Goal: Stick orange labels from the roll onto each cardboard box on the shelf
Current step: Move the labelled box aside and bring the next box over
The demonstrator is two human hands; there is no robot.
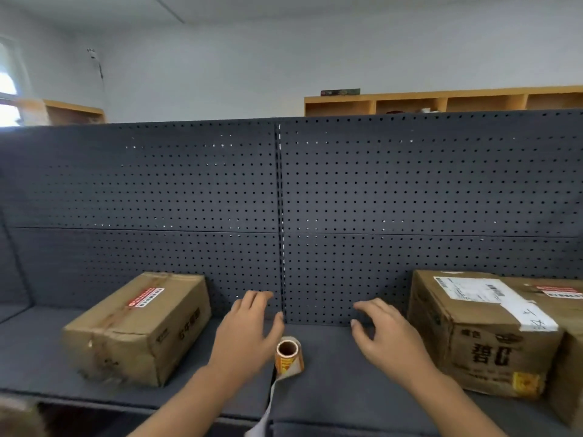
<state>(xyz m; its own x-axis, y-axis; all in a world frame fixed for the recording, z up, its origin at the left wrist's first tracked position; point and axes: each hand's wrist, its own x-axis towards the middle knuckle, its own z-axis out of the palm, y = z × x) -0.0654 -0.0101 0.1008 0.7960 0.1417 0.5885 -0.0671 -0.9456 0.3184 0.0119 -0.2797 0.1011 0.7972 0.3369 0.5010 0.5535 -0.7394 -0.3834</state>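
Observation:
A small roll of orange labels (288,357) lies on its side on the dark shelf (340,383), and its white backing strip trails off the front edge. My left hand (247,332) hovers just left of the roll, fingers relaxed and holding nothing. To the roll's right, my right hand (386,335) is spread, also holding nothing. A cardboard box (138,326) with a red sticker on top sits at the left. Another cardboard box (482,332) at the right carries a white shipping label and an orange label (526,383) low on its front.
A dark pegboard panel (284,200) backs the shelf. A further box edge (568,373) shows at the far right. Wooden cubby shelves (441,102) stand behind against the wall.

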